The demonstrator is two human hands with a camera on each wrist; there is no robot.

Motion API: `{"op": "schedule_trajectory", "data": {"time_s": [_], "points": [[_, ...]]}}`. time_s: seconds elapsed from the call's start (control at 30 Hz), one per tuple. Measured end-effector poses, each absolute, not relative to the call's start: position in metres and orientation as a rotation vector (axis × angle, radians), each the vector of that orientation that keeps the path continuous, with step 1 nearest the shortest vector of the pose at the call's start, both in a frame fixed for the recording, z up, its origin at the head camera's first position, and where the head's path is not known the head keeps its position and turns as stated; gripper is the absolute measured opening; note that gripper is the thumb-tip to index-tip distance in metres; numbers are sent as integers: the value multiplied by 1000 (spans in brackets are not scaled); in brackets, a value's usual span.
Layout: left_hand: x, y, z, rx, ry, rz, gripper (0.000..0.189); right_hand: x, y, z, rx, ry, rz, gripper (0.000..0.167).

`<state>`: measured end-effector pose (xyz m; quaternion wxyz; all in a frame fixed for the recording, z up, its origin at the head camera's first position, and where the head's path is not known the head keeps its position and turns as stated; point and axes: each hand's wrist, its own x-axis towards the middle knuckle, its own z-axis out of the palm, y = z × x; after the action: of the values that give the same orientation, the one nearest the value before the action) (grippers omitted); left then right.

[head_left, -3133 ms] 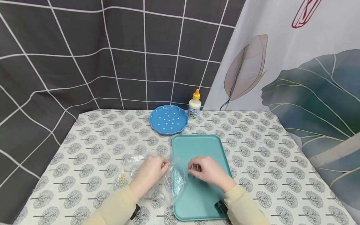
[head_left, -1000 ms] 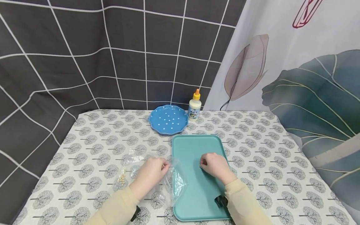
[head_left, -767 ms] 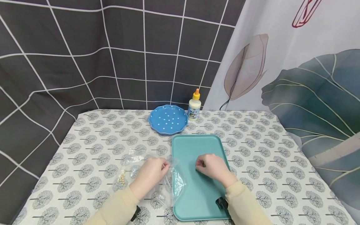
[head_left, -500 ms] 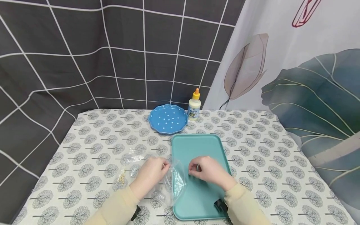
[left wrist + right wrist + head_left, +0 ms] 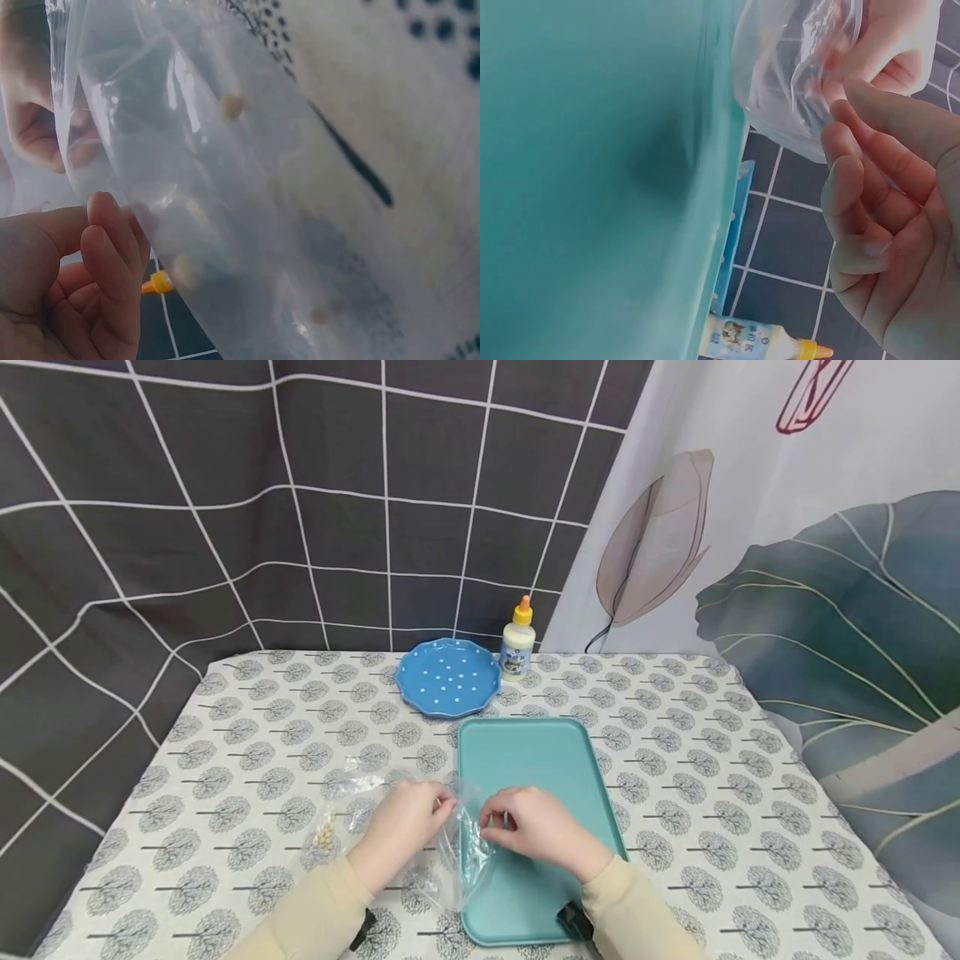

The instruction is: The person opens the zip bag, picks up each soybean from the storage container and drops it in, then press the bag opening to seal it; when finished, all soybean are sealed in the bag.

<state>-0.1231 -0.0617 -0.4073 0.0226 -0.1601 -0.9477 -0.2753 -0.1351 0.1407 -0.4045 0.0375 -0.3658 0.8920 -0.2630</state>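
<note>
A clear plastic bag [image 5: 360, 789] lies across the cloth and over the left edge of a teal tray [image 5: 525, 752]. Small round pale-yellow pieces [image 5: 325, 835] sit in its left part; one piece [image 5: 232, 106] shows through the film in the left wrist view. My left hand [image 5: 408, 814] pinches the bag's rim between thumb and fingers. Above the tray, at the bag's mouth, is my right hand [image 5: 532, 822], its fingers loosely bent. In the right wrist view, the right fingertips [image 5: 844, 176] overlap the bag's edge with nothing visible between them.
Behind the tray stand a blue plate [image 5: 448, 679] with white dots and a squeeze bottle [image 5: 517, 643] with a yellow cap. A tree-print cloth [image 5: 697, 777] covers the table. Dark checked fabric [image 5: 330, 527] hangs at the back.
My right hand was withdrawn to the right over the tray a second ago; it has since come left to the bag's mouth. The left hand stays on the bag.
</note>
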Motion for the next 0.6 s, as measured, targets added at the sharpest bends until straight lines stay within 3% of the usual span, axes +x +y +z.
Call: {"op": "schedule_trajectory", "data": {"time_s": [0.6], "points": [[-122,-65,-393,-448,-2920,-979,15,-128,149,-402,-1121,2790,-852,6]]}}
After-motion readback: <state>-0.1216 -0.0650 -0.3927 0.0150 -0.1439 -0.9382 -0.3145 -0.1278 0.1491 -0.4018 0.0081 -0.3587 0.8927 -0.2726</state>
